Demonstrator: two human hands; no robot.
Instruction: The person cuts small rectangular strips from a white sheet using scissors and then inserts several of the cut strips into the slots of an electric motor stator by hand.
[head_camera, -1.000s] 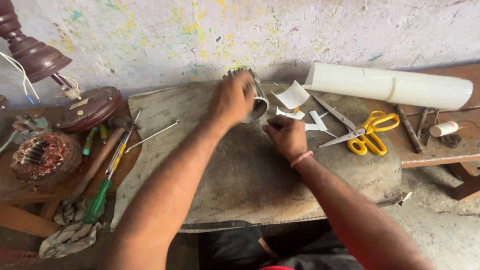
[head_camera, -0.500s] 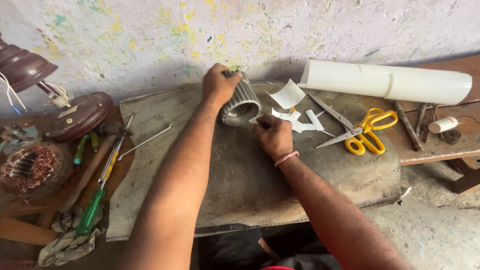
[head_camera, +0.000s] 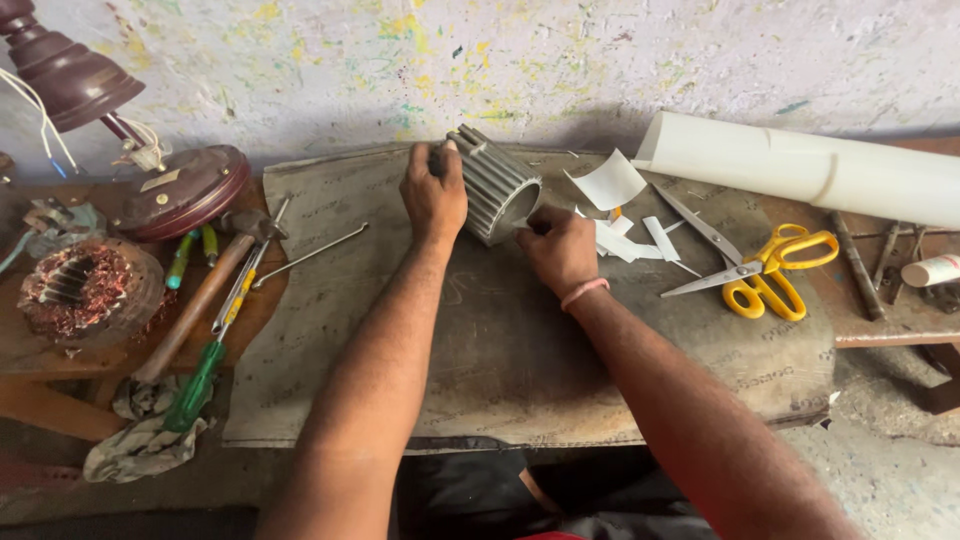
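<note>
1. Fingers of the left hand wrap closed over the ribbed metal stator core, which lies tilted on the grey mat.
2. Right hand, curled, touches the core's open front rim.
3. Yellow scissors lie right of the core, paper scraps between them.

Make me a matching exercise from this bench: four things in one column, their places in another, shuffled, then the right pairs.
Things:
1. ribbed metal cylinder
2. yellow-handled scissors
3. green-handled screwdriver
4. white rolled sheet

Places:
A. far right, along the wall
B. between the left hand and right hand
C. left, beside the wooden-handled hammer
D. right of the paper scraps

Pairs: 1-B, 2-D, 3-C, 4-A
</note>
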